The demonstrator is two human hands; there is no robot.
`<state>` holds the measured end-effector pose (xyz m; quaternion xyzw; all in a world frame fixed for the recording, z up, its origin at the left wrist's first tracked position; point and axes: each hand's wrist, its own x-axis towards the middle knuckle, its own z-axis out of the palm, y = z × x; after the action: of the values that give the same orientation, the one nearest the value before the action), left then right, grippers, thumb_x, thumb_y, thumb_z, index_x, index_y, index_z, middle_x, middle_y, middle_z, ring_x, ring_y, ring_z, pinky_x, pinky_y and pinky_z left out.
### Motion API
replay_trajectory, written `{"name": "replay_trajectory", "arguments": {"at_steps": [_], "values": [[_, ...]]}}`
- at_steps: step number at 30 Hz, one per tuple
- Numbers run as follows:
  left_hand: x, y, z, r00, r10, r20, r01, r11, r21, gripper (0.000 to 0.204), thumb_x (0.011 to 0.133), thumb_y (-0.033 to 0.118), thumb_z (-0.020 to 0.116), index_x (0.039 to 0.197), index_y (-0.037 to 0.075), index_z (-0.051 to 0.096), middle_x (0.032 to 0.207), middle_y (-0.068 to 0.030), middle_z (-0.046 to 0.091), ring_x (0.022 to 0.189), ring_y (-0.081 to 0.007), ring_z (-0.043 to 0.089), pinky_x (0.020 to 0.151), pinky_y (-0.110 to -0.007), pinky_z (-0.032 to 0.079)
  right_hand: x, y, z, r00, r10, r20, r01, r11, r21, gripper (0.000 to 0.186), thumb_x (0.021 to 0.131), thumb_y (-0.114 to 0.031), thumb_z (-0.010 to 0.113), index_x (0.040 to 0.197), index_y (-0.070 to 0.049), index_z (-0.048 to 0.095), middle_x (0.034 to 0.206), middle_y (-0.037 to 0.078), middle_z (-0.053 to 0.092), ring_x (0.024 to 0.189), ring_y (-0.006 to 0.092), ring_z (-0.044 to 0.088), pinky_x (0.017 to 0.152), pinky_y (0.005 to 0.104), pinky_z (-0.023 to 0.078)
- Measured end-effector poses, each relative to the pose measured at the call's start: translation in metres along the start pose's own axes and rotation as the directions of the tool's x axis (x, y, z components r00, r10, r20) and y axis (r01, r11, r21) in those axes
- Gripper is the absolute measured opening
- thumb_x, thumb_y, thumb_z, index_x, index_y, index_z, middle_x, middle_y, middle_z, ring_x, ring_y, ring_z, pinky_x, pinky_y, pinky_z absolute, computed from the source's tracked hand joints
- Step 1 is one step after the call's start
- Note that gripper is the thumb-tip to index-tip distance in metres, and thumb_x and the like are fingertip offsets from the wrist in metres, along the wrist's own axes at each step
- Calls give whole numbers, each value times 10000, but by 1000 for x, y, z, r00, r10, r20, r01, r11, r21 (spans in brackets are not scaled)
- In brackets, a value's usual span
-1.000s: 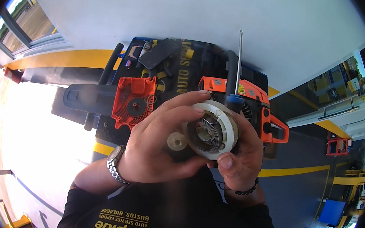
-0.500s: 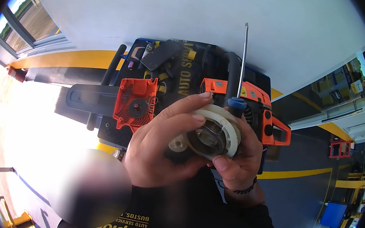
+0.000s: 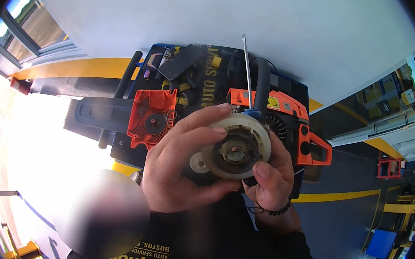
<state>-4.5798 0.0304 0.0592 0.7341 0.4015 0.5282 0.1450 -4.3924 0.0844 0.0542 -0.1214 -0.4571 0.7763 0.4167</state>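
Both hands hold a round whitish plastic starter pulley (image 3: 242,124), with a coiled dark band and a pale hub inside its open face. My left hand (image 3: 171,163) curls around its left side, two fingers on the rim and the thumb low. On the right, my right hand (image 3: 276,186) grips the edge with the thumb in front. A long screwdriver (image 3: 247,76) with a blue collar points up from behind the pulley, apparently in my right hand; its handle is hidden. By my left palm is a small white round part (image 3: 199,162); what supports it is unclear.
Beyond my hands, an orange chainsaw body (image 3: 289,107) rests on the dark work table (image 3: 120,148). An orange starter cover (image 3: 152,119) lies left of it, next to the guide bar cover (image 3: 104,112). A dark phone-like slab (image 3: 180,62) and small tools sit at the back.
The pulley has shifted slightly left and turned its open face more toward me. The screwdriver has swung left and now leans that way.
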Motion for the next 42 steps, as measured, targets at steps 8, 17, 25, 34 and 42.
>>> {"name": "replay_trajectory", "arguments": {"at_steps": [8, 17, 25, 34, 42], "values": [[-13, 6, 10, 868, -496, -14, 350, 632, -692, 680, 821, 55, 756, 1387, 1, 383, 1229, -161, 545, 1095, -231, 605, 878, -372, 546, 5, -1, -7, 983, 168, 77, -153, 974, -166, 493, 880, -81, 611, 1338, 43, 479, 1160, 119, 576, 807, 105, 619, 629, 222, 510], [-27, -3, -6, 648, -751, 125, 363, 160, -918, 595, 844, -12, 635, 1368, 78, 366, 1238, -148, 575, 1061, -285, 643, 819, -423, 597, -3, 20, -13, 898, -417, 139, 400, 644, -652, 748, 876, -82, 680, 1479, 51, 257, 1136, 141, 553, 937, 138, 566, 748, 247, 492], [-19, -14, -16, 730, -683, 37, 97, 51, -994, 596, 908, 446, 519, 1436, 206, 385, 1477, -233, 375, 1298, -508, 440, 959, -540, 521, -44, -10, -31, 985, -15, 175, 125, 759, -639, 632, 779, 13, 592, 1391, 27, 435, 949, 139, 651, 800, 164, 652, 734, 282, 529], [-19, -23, -7, 804, -594, 0, 45, 61, -997, 561, 954, 619, 431, 1374, 247, 418, 1489, -226, 368, 1348, -476, 400, 980, -579, 481, -39, -15, -14, 956, -53, 288, 264, 579, -771, 530, 788, 40, 586, 1317, 11, 559, 1039, 172, 654, 805, 217, 684, 763, 320, 547], [-19, -35, -14, 857, -514, -48, 84, 230, -969, 479, 990, 589, 384, 1242, 201, 507, 1294, -190, 527, 1204, -413, 539, 836, -525, 552, -51, -37, 1, 970, -112, 214, 242, 465, -852, 330, 824, -6, 647, 1152, 19, 629, 1173, 206, 492, 808, 175, 641, 664, 245, 530]]}}
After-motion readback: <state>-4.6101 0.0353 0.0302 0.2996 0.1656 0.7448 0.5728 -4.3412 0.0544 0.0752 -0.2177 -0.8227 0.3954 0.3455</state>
